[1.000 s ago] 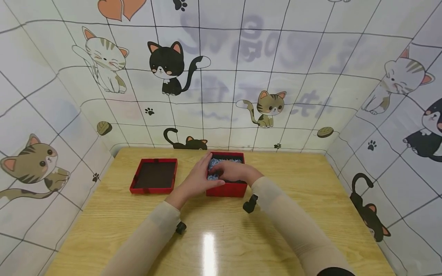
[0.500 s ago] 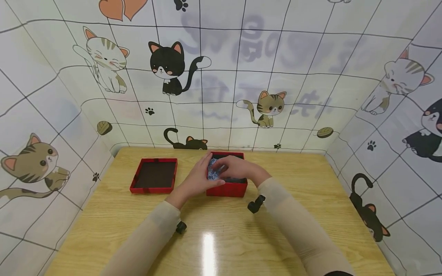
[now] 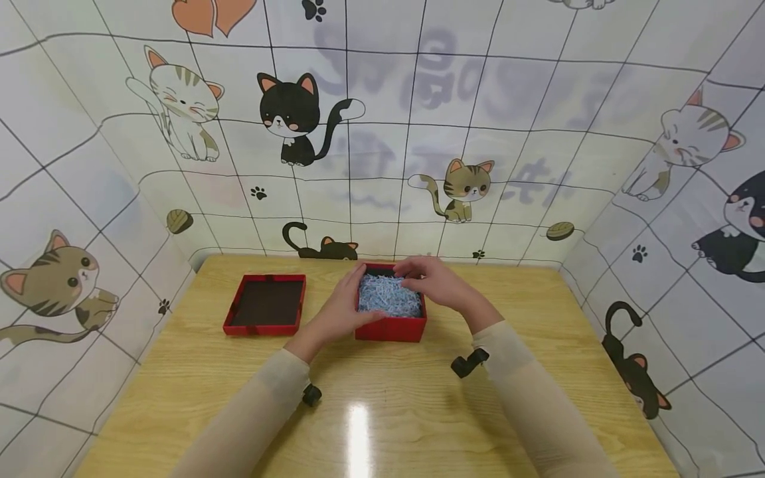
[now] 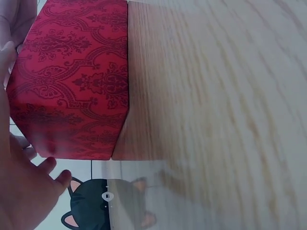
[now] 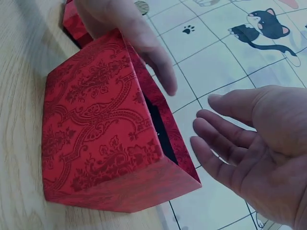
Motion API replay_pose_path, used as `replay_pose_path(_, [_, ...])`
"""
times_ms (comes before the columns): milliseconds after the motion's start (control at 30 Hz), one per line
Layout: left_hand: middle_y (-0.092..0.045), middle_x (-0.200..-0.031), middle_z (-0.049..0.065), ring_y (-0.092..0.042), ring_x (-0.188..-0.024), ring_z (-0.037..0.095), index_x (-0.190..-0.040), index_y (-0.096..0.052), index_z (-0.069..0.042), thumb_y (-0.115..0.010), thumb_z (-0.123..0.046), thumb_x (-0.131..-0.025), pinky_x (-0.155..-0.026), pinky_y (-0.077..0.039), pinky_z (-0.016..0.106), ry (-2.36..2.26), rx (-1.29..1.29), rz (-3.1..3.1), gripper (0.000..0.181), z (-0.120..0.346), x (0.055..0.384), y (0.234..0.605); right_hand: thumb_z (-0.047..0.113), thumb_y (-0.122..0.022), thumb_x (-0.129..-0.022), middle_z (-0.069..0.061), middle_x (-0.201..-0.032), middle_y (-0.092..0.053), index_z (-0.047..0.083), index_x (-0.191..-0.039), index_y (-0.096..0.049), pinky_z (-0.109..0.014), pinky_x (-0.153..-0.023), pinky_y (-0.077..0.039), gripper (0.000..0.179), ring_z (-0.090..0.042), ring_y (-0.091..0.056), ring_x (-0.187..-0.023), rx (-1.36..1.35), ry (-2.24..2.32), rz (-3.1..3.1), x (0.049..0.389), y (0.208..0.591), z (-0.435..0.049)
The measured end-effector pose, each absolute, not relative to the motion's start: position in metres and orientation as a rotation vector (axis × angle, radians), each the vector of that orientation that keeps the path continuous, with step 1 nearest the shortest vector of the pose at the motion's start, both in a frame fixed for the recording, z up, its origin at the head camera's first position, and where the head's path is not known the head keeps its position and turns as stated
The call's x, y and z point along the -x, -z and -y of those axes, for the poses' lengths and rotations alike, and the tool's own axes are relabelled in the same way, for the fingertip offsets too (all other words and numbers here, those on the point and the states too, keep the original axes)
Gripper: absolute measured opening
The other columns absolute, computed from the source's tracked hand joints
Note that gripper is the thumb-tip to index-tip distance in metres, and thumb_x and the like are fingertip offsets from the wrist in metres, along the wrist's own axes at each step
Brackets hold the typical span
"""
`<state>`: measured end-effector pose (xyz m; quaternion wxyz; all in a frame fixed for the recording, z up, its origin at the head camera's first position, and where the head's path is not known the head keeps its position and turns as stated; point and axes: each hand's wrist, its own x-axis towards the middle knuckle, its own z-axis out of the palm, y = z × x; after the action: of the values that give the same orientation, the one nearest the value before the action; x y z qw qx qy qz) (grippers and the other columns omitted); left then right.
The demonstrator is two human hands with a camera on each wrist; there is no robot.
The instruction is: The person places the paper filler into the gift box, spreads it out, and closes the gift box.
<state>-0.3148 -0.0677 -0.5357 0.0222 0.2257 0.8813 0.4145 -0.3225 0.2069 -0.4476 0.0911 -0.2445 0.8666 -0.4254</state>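
A red patterned box (image 3: 390, 329) stands uncovered on the wooden table, filled near its rim with pale blue shredded paper (image 3: 388, 297). My left hand (image 3: 337, 312) lies along the box's left wall, its fingers fairly straight and its thumb reaching across the front rim. In the right wrist view that thumb shows over the rim of the patterned box. Above the box's right rim hovers my right hand (image 3: 439, 285), fingers loosely bent. Seen from its own wrist, the right hand (image 5: 259, 143) has nothing between its fingers and stays apart from the box.
Left of the box lies a shallow red lid (image 3: 265, 328), its dark inside facing up. The wooden table (image 3: 382, 405) meets a cat-printed wall covering (image 3: 382, 146) behind, with more of it at both sides.
My right hand has lifted out of the box and moved right, uncovering the blue shredded paper. The left hand keeps its place on the box.
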Motion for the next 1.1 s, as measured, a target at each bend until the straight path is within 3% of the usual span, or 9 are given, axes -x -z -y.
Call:
replay_pose_path(267, [-0.018, -0.185, 0.001, -0.021, -0.168, 0.034, -0.179, -0.019, -0.027, -0.088, -0.046, -0.094, -0.128, -0.029, 0.069, -1.372, -0.726, -2.756, 0.111, 0.090, 0.304, 0.519, 0.014, -0.072, -0.109, -0.018, -0.130, -0.074, 0.010, -0.136, -0.074, -0.040, -0.091, -0.061, 0.027, -0.025, -0.069, -0.110, 0.650, 1.394, -2.640, 0.310, 0.453, -0.210])
replay_pose_path(467, [-0.020, -0.184, -0.004, -0.021, -0.168, 0.031, -0.178, -0.020, -0.036, -0.086, -0.048, -0.097, -0.126, -0.029, 0.072, -1.394, -0.686, -2.768, 0.105, 0.122, 0.293, 0.501, 0.013, -0.073, -0.109, -0.019, -0.136, -0.071, 0.007, -0.147, -0.065, -0.044, -0.097, -0.058, 0.039, -0.027, -0.069, -0.117, 0.649, 1.591, -2.621, 0.297, 0.457, -0.191])
replay_pose_path(633, [-0.026, -0.182, 0.006, -0.025, -0.166, 0.036, -0.178, -0.023, -0.029, -0.084, -0.054, -0.097, -0.127, -0.029, 0.072, -1.316, -0.668, -2.860, 0.104, 0.151, 0.288, 0.487, 0.015, -0.074, -0.109, -0.010, -0.135, -0.070, 0.010, -0.150, -0.061, -0.047, -0.102, -0.057, 0.043, -0.024, -0.069, -0.120, 0.684, 1.665, -2.596, 0.286, 0.461, -0.169])
replay_pose_path(867, [-0.034, -0.178, 0.011, -0.032, -0.163, 0.040, -0.176, -0.030, -0.022, -0.087, -0.049, -0.096, -0.126, -0.032, 0.071, -1.252, -0.630, -2.919, 0.101, 0.196, 0.279, 0.477, 0.014, -0.073, -0.109, -0.011, -0.145, -0.065, 0.011, -0.154, -0.057, -0.049, -0.107, -0.056, 0.047, -0.032, -0.066, -0.127, 0.785, 1.692, -2.497, 0.273, 0.463, -0.129])
replay_pose_path(967, [-0.038, -0.175, 0.014, -0.040, -0.157, 0.043, -0.174, -0.035, -0.016, -0.087, -0.045, -0.097, -0.124, -0.035, 0.069, -1.263, -0.618, -2.920, 0.097, 0.218, 0.275, 0.480, 0.015, -0.074, -0.109, -0.006, -0.145, -0.065, 0.012, -0.155, -0.055, -0.047, -0.106, -0.057, 0.051, -0.031, -0.066, -0.128, 0.808, 1.728, -2.449, 0.268, 0.467, -0.102])
replay_pose_path(1100, [-0.042, -0.171, 0.019, -0.047, -0.147, 0.049, -0.172, -0.037, -0.013, -0.085, -0.045, -0.099, -0.120, -0.038, 0.070, -1.269, -0.548, -2.917, 0.093, 0.244, 0.273, 0.487, 0.014, -0.075, -0.107, -0.008, -0.145, -0.063, 0.010, -0.158, -0.052, -0.050, -0.105, -0.058, 0.056, -0.033, -0.064, -0.130, 0.871, 1.744, -2.405, 0.262, 0.473, -0.069])
